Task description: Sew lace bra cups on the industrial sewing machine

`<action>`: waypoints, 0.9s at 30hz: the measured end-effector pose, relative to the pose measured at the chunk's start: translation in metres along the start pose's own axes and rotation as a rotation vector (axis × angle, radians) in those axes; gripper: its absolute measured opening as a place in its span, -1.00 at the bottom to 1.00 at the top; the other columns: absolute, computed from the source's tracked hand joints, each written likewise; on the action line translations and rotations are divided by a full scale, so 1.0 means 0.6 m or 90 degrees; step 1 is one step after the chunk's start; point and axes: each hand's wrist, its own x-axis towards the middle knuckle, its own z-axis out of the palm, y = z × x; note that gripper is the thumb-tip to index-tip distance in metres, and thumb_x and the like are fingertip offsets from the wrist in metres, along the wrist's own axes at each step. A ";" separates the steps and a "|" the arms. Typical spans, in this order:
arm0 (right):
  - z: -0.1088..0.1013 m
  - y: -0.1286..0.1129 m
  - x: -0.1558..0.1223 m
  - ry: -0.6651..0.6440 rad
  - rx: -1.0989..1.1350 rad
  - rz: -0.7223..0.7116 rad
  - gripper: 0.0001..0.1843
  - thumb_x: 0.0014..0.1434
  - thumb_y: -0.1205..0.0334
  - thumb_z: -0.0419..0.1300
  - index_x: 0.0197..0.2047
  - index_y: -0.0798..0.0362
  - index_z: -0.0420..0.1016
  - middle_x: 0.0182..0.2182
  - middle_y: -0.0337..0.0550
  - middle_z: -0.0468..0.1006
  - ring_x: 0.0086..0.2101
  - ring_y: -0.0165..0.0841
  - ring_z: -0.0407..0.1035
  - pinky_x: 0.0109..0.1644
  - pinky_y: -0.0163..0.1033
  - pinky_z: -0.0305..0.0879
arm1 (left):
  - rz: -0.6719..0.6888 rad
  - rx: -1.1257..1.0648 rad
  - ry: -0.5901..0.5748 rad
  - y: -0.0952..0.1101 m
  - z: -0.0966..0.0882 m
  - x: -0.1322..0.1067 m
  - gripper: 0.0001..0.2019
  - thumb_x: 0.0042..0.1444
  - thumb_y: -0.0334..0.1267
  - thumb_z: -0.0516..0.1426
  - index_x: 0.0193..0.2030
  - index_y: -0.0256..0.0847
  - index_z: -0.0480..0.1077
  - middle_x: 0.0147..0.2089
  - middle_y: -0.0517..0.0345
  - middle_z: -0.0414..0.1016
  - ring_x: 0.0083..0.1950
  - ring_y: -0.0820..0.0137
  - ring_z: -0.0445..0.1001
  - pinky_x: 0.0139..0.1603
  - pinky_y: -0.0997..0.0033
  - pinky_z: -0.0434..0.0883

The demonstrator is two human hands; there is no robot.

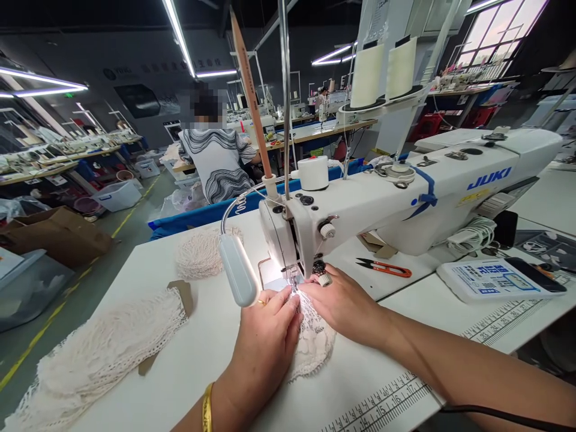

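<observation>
A small piece of white lace lies flat on the white counter, its far edge under the needle of the sewing machine. The left hand rests palm down on the lace's left side, fingers stretched toward the needle, pressing the cloth rather than gripping it. The right hand lies flat on the right side of the lace, fingers extended and touching the cloth just beside the presser foot; it grips nothing either. A gold bangle sits on the left wrist.

A small lamp on a bendy neck hangs just left of the needle. Behind it lies a round pile of lace trim, and a larger heap of lace spreads over the counter's near left corner. Red-handled thread snips lie under the machine's arm. Two thread cones stand on a rack behind the machine. Farther back, a person in a striped top sits at another station.
</observation>
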 end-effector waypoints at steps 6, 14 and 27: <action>-0.047 0.008 -0.018 -0.091 0.119 -0.076 -0.81 0.34 0.12 0.39 -0.16 0.04 0.54 -0.10 -0.06 0.56 -0.06 -0.11 0.32 0.02 -0.07 0.33 | -0.023 -0.067 -0.169 0.007 -0.048 -0.013 -0.52 0.17 0.04 0.38 0.16 -0.07 0.50 0.28 -0.04 0.55 0.19 -0.10 0.50 0.08 -0.10 0.43; -0.042 0.011 -0.017 -0.102 0.192 -0.162 -0.85 0.41 0.41 0.22 -0.24 0.05 0.47 -0.20 -0.16 0.57 -0.18 -0.25 0.37 0.00 -0.14 0.27 | -0.076 -0.150 -0.083 -0.001 -0.021 -0.020 -0.79 0.21 -0.52 -0.05 -0.35 -0.11 0.20 -0.32 0.15 0.45 -0.32 0.30 0.39 -0.32 0.31 0.34; -0.032 -0.012 0.001 0.094 0.368 0.053 -0.74 0.47 0.16 0.10 -0.27 -0.01 0.49 -0.34 -0.22 0.59 -0.28 -0.28 0.45 -0.13 -0.21 0.28 | -0.293 -0.370 -0.127 -0.014 -0.009 0.029 -0.92 0.08 -0.34 0.03 -0.40 -0.11 0.28 -0.39 0.22 0.41 -0.34 0.32 0.39 -0.34 0.36 0.32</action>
